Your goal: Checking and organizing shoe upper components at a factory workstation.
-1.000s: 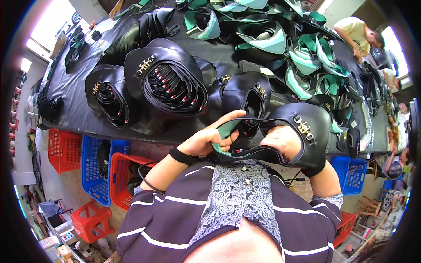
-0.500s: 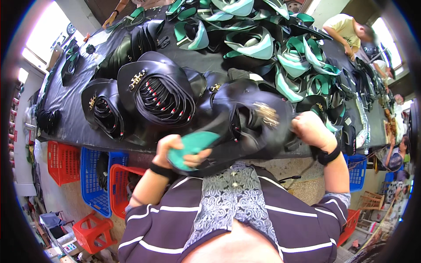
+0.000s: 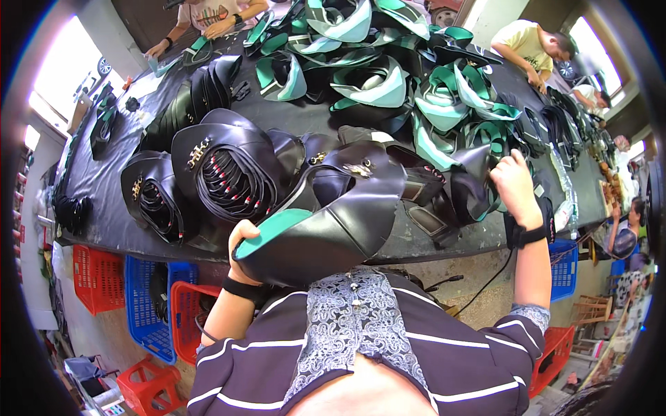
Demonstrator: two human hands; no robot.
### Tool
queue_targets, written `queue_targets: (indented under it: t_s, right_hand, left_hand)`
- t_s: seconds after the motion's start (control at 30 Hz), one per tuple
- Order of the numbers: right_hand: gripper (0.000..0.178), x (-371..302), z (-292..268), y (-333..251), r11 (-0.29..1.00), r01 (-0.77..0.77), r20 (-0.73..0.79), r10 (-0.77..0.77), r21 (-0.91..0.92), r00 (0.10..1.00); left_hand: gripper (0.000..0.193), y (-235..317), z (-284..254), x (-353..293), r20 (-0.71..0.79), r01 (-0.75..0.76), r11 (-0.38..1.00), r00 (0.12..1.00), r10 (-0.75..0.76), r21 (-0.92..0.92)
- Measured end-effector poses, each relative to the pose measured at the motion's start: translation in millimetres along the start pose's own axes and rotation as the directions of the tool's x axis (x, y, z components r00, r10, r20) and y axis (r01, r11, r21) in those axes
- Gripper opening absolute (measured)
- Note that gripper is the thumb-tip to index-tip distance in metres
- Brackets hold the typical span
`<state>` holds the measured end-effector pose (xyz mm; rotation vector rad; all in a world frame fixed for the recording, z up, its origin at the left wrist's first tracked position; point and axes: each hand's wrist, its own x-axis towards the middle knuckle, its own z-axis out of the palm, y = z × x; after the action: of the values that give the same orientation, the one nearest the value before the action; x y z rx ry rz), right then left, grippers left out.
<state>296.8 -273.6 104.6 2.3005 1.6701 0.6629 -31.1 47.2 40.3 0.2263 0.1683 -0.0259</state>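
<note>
Left hand (image 3: pixel 240 244) grips the green-lined black leather piece (image 3: pixel 333 232) at the table's (image 3: pixel 97 191) near edge! Right hand (image 3: pixel 516 186), fingers bent, by another black piece (image 3: pixel 473 186); grip unclear. Held one-ended, the first might swing, its buckle (image 3: pixel 358 170) scuffing neighbours.

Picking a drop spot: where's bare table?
Widest: left side of the table, between strap loop, black bundle and leftmost buckled piece. Smaller: between the large buckled piece and the green-lined piece behind it. Crowded: rear middle to right, under the green-lined pile; front middle, around the held piece.
</note>
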Motion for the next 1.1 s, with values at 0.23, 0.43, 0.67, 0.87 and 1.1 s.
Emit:
queue_targets:
  t_s: [0.23,0.43,0.67,0.87,1.1]
  right_hand:
    - [0.032,-16,20,19,0.749,-0.303,0.343,0.107,0.589,0.933]
    - [0.035,4,0,31,-0.281,-0.440,0.465,0.027,0.853,0.885]
    - [0.031,46,13,49,-0.711,0.413,-0.070,0.458,0.570,0.886]
    - [0.012,96,10,22,0.103,0.188,-0.182,-0.064,0.977,0.981]
    - [0.013,60,70,-18,0.749,0.161,0.082,-0.276,0.643,0.958]
  left_hand:
    - [0.064,-13,10,1,-0.158,-0.051,0.983,0.984,0.079,0.177]
    - [0.064,-28,43,16,-0.329,-0.174,0.945,0.907,0.263,0.277]
    - [0.061,-36,33,26,-0.064,-0.142,0.910,0.982,0.181,0.388]
    - [0.066,-46,21,26,-0.088,-0.163,0.577,0.920,0.382,0.801]
    - [0.046,-43,9,32,-0.272,-0.138,0.869,0.916,0.294,0.475]
